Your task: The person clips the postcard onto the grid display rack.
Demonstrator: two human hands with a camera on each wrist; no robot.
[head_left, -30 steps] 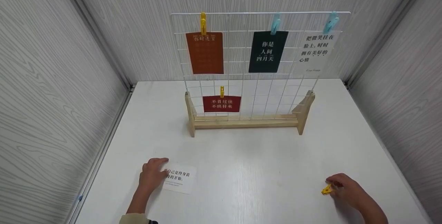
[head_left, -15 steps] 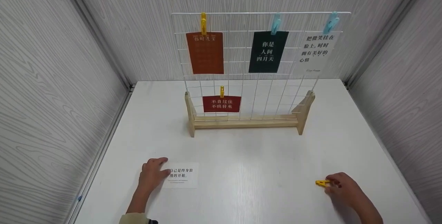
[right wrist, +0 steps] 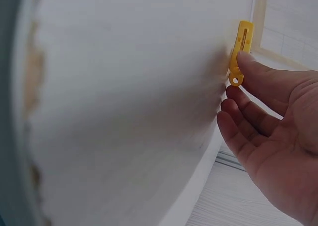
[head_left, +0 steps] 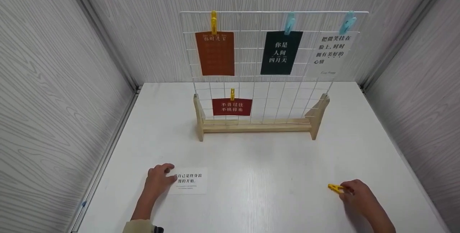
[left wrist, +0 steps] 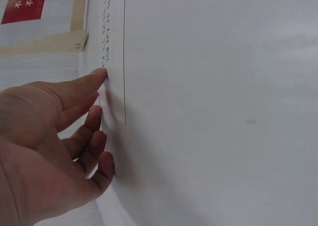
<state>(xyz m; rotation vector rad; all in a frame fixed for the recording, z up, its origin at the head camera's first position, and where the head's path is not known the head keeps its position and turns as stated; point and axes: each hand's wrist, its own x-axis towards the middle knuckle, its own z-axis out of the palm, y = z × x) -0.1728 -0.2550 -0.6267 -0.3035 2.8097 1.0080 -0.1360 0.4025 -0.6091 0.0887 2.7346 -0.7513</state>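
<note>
A white card (head_left: 192,183) with black lettering lies flat on the table, partly covered at its left end by my left hand (head_left: 158,181). In the left wrist view, the thumb (left wrist: 84,87) touches the card's printed face, while the other fingers bend loosely near the tabletop. Over at the right, my right hand (head_left: 359,193) pinches a yellow clothespin (head_left: 335,188) at one end. The right wrist view has this clothespin (right wrist: 241,44) between the thumb and the fingers, close to the table surface.
A white wire grid rack (head_left: 251,12) on a wooden stand (head_left: 257,128) stands at the back. Clothespins hold an orange card (head_left: 215,55), a dark green card (head_left: 281,64), a white card (head_left: 329,65) and a red card (head_left: 231,112) on it. Walls enclose the table.
The white card has turned straighter and shifted slightly right and away. The right hand's clothespin has swung outward to point left. The left hand has barely moved.
</note>
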